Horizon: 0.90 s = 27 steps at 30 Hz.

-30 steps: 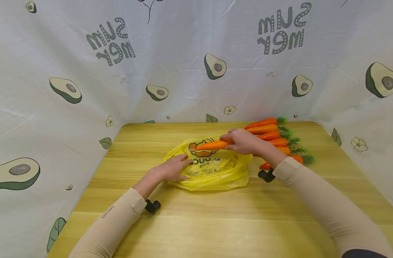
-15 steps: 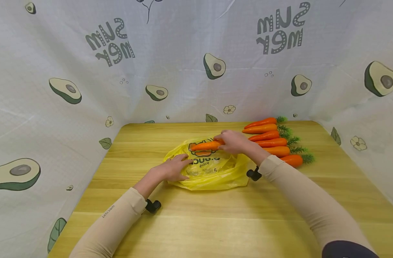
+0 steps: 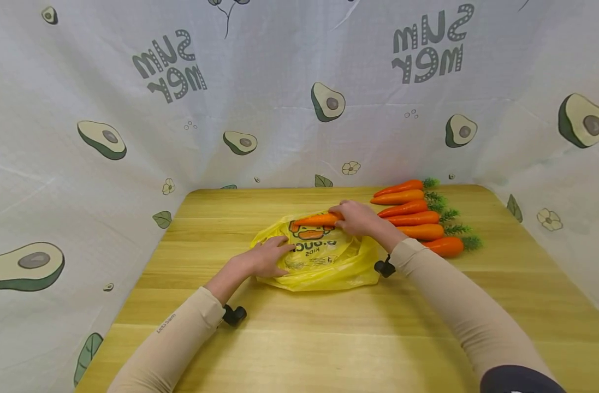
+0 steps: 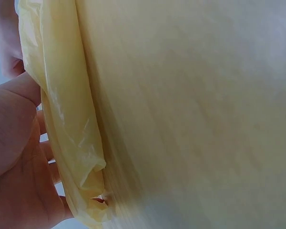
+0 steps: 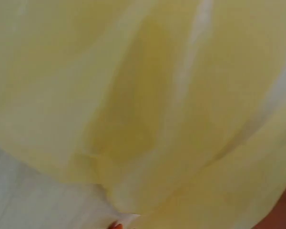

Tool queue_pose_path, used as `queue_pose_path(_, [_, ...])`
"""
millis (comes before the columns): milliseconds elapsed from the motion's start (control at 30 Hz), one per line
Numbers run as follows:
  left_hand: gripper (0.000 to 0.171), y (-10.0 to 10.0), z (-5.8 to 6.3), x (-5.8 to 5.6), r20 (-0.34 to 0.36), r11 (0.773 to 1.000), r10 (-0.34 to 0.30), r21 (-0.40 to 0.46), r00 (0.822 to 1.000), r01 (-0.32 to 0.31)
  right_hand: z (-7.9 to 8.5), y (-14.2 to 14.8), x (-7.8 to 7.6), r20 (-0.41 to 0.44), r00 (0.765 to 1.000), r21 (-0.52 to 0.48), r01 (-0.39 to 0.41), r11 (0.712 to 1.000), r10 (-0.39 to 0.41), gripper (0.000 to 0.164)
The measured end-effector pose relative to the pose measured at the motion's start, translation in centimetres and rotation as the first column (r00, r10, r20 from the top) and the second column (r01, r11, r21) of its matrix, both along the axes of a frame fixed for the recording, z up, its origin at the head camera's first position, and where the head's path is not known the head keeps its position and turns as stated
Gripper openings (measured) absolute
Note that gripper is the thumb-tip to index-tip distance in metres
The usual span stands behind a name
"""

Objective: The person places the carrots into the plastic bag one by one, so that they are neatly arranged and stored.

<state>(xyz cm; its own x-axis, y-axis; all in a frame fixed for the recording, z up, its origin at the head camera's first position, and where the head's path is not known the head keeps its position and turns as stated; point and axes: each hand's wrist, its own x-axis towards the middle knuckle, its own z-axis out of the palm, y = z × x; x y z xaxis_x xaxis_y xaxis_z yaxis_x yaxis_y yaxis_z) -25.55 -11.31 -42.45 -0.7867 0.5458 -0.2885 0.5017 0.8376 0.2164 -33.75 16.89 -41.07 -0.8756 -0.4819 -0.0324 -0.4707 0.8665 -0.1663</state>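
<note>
A yellow plastic bag with a duck print lies on the table. My left hand rests on its left side, fingers spread and fairly straight. In the left wrist view the fingers pass behind the bag's film. My right hand holds an orange carrot near its thick end, which the hand hides. The carrot points left over the duck print; whether film covers it I cannot tell. Yellow film fills most of the right wrist view, with a bit of the hand in the corner.
Several carrots with green tops lie in a row at the right of the wooden table, some partly behind the right forearm. A white curtain with avocado prints stands behind and at both sides.
My right hand has moved left with the carrot, most of it in the first half second, uncovering more of the carrot row. The left hand has stayed in place on the bag.
</note>
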Motion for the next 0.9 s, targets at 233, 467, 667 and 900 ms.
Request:
queue_pose_path(233, [0.072, 0.01, 0.15, 0.05, -0.004, 1.000, -0.008, -0.001, 1.000, 0.008, -0.60, 0.16, -0.39, -0.017, 1.000, -0.023, 0.023, 0.999, -0.023, 0.045])
queue_pose_path(467, [0.070, 0.03, 0.23, 0.21, -0.003, 1.000, -0.004, 0.003, 1.000, 0.004, -0.79, -0.02, -0.57, -0.029, 0.998, -0.027, 0.050, 0.998, -0.050, 0.046])
queue_pose_path(667, [0.071, -0.06, 0.20, 0.22, 0.001, 1.000, -0.001, -0.003, 1.000, 0.001, -0.96, -0.06, -0.65, -0.038, 0.997, -0.045, 0.066, 0.997, -0.068, 0.043])
queue_pose_path(900, [0.072, -0.16, 0.11, -0.05, 0.004, 1.000, -0.006, -0.016, 1.000, 0.006, -0.89, -0.19, -0.48, -0.076, 0.997, -0.029, 0.030, 0.999, -0.032, 0.045])
